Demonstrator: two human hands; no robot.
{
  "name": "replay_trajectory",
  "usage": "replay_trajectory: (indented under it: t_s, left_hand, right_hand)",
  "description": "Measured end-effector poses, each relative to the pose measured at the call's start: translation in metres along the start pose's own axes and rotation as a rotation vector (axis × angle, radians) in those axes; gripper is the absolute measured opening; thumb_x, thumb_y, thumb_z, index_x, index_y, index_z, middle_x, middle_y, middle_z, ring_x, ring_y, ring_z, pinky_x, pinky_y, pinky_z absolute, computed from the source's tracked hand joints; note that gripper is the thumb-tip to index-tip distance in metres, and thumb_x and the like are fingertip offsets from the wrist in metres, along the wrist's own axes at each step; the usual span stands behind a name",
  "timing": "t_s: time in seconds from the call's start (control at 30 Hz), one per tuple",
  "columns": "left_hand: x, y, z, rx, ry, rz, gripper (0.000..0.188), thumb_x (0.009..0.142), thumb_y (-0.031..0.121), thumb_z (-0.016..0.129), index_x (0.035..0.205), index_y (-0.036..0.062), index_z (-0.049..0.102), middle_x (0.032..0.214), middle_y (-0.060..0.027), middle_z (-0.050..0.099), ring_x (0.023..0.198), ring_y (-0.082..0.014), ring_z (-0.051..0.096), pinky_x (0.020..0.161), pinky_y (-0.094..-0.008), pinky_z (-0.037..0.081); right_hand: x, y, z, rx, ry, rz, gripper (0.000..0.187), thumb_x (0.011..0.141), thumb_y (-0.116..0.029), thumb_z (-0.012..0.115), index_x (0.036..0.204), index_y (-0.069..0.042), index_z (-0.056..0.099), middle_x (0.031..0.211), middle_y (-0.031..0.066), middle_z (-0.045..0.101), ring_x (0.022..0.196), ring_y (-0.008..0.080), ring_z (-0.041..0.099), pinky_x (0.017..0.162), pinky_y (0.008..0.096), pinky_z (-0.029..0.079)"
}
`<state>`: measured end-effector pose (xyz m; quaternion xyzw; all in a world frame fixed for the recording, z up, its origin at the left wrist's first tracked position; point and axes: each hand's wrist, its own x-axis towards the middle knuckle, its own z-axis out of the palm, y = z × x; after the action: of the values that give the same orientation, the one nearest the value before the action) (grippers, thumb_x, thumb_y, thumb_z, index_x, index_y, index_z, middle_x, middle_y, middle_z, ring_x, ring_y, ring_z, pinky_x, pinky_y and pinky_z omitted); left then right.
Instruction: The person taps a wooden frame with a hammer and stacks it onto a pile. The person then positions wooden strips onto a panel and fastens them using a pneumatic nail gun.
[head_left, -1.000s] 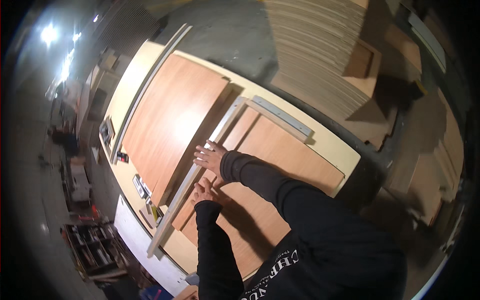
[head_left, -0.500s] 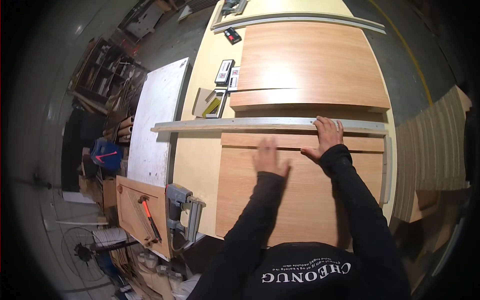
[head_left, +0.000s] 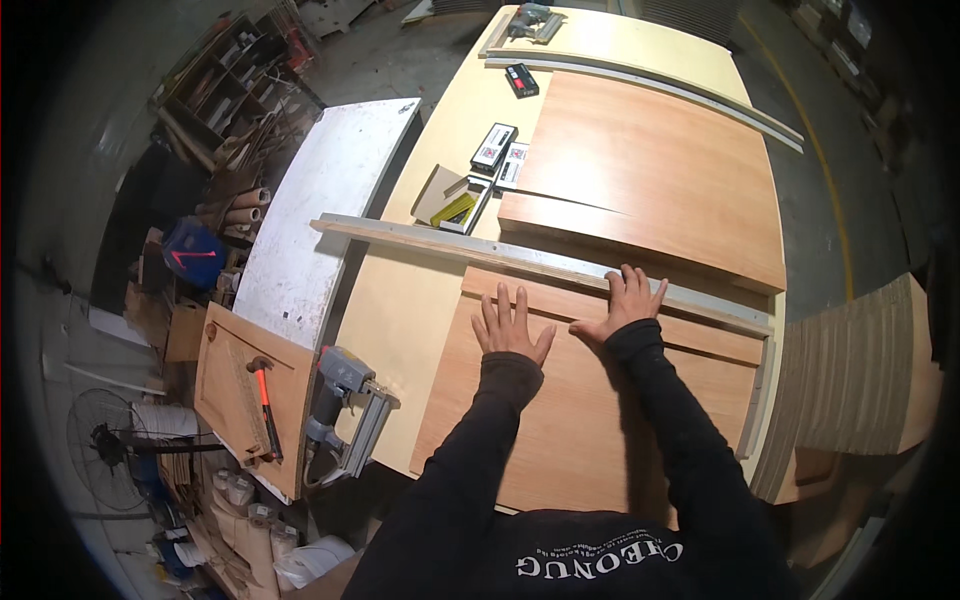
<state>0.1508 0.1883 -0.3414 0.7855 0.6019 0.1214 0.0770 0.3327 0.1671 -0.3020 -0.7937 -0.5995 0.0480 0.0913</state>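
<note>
Big cream surface: (head_left: 400,310) takes up the middle, pretty loaded, with a white slab (head_left: 310,190) along its left side.
Near panel: (head_left: 580,430) wood-grain, flat on the surface right in front of the person, a dark groove running along its far side.
Far panel: (head_left: 650,150) same wood look, lying farther back.
Long rail: (head_left: 540,259) wood strip with a metal face, lying between the two panels; its left end pokes out past the surface, over the slab.
Nail gun: (head_left: 350,372) grey, beside the surface's near left corner.
Right hand: (head_left: 625,305) fingertips on the rail's metal face, thumb stuck out left over the near panel. Grip's open, nothing wrapped up in it.
Left hand: (head_left: 510,330) fingers spread over the near panel, just short of the rail. Grip's open too; can't tell if the palm's actually touching.
Hammer: (head_left: 264,395) orange handle, lying on a framed wooden panel (head_left: 225,350).
Black box: (head_left: 521,80) small, up past the far panel's left corner.
</note>
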Motion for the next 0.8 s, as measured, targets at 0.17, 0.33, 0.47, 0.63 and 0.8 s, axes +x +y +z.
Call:
replay_trajectory:
  t_s: [0.17,0.33,0.47,0.63,0.8]
  left_hand:
    - [-0.002,0.002,0.001,0.018,0.035,0.006,0.076,0.073,0.046,0.057,0.134,0.0116,0.028,0.141,-0.0146,0.018,0.128,-0.0378,0.013,0.101,-0.0533,0.012]
    - [0.020,-0.014,0.007,-0.140,0.239,-0.241,0.077,0.072,0.041,0.061,0.132,0.0055,0.028,0.137,-0.0144,0.025,0.126,-0.0318,0.022,0.102,-0.0462,0.016]
    - [0.050,-0.031,0.012,-0.025,0.361,-0.555,0.064,0.074,0.036,0.060,0.123,0.0027,0.037,0.125,-0.0134,0.041,0.119,-0.0253,0.034,0.098,-0.0422,0.024]
    - [0.053,-0.036,0.002,-0.038,0.353,-0.505,0.050,0.074,0.037,0.059,0.109,0.0043,0.047,0.110,-0.0105,0.049,0.107,-0.0263,0.042,0.090,-0.0414,0.032]
    - [0.061,-0.031,0.003,-0.027,0.215,-0.544,0.044,0.069,0.039,0.063,0.098,0.0065,0.055,0.102,-0.0115,0.051,0.096,-0.0276,0.049,0.079,-0.0429,0.040]
  right_hand:
    - [-0.002,0.003,0.008,0.113,0.062,-0.055,0.092,0.052,-0.063,0.064,0.116,0.000,0.044,0.127,0.0176,0.037,0.122,0.0305,0.028,0.102,0.0497,0.008]
    - [0.004,0.004,0.011,0.106,0.087,-0.091,0.093,0.054,-0.065,0.063,0.115,0.001,0.043,0.125,0.0181,0.038,0.120,0.0297,0.029,0.101,0.0477,0.012]
    - [0.005,0.001,0.013,0.102,0.088,-0.089,0.092,0.051,-0.064,0.065,0.114,0.001,0.044,0.124,0.0176,0.039,0.120,0.0300,0.030,0.100,0.0488,0.013]
    - [0.007,-0.002,0.012,0.089,0.068,-0.063,0.092,0.049,-0.062,0.067,0.113,0.000,0.044,0.124,0.0173,0.039,0.120,0.0304,0.030,0.100,0.0519,0.012]
    - [0.011,0.007,0.002,-0.038,-0.016,-0.059,0.095,0.045,-0.069,0.064,0.108,0.000,0.049,0.122,0.0167,0.042,0.119,0.0294,0.033,0.098,0.0561,0.017]
